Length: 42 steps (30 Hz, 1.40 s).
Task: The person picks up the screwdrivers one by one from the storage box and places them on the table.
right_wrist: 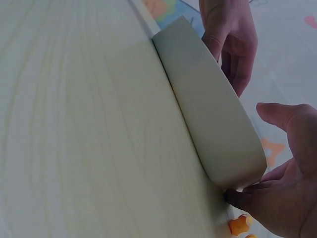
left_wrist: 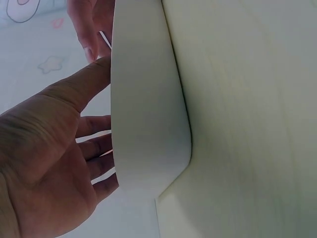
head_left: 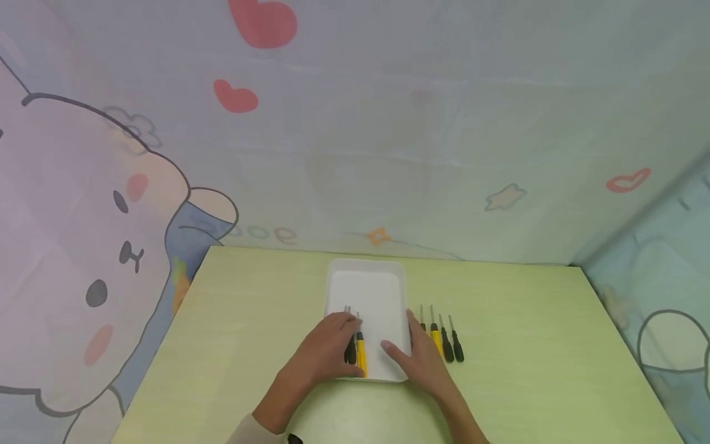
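Observation:
A white rectangular tray (head_left: 383,296) lies on the table. Several screwdrivers rest in its left part, among them a yellow-and-black screwdriver (head_left: 362,354) and a black one (head_left: 352,351). My left hand (head_left: 330,348) reaches over the tray's left side, fingers spread above these screwdrivers, thumb by the yellow handle's end; it partly covers them. At the tray's right side is my right hand (head_left: 424,364), its fingers along the outer wall and its thumb extended over the inside. The right wrist view shows these right fingers (right_wrist: 242,198) at the tray's corner.
Right of the tray several more screwdrivers (head_left: 448,345) lie side by side, close to my right hand, one of them with a yellow handle. Behind the light wooden table (head_left: 527,320) hangs a printed cloth (head_left: 388,123) with cartoon figures.

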Tool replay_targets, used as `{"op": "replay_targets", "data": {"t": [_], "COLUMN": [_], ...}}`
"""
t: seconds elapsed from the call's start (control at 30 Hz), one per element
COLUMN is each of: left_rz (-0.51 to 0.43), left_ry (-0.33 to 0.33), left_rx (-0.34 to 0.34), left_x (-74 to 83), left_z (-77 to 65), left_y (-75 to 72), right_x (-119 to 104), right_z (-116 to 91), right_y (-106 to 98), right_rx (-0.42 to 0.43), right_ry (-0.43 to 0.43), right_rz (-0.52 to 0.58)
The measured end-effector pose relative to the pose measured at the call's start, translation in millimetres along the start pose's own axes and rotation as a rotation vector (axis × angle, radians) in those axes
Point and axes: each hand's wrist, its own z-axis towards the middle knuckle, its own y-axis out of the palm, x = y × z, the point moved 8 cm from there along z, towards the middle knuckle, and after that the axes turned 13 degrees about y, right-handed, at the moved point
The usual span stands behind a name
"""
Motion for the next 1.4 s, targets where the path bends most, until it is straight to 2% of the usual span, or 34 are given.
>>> {"op": "replay_targets", "data": {"t": [0.3, 0.57, 0.87, 1.17, 1.4], "left_rz": [0.063, 0.138, 0.135, 0.127, 0.183], "left_ry": [-0.034, -0.011, 0.017, 0.011, 0.027], "left_rx": [-0.095, -0.146, -0.156, -0.192, -0.202], "left_x": [0.6, 7.8, 11.6, 11.3, 13.7], "left_z": [8.2, 10.3, 9.7, 15.3, 19.7], "left_y": [4.0, 6.5, 4.3, 8.3, 8.7], "right_x": [-1, -3, -10, -8, -6], "right_z": [-1, -3, -7, -9, -8], "right_y": [-1, 2, -2, -1, 3], "right_rx": [0.000, 0.008, 0.072, 0.146, 0.173], "right_ry": [-0.004, -0.003, -0.129, -0.034, 0.008], "right_rz": [0.003, -0.005, 0.017, 0.022, 0.065]}}
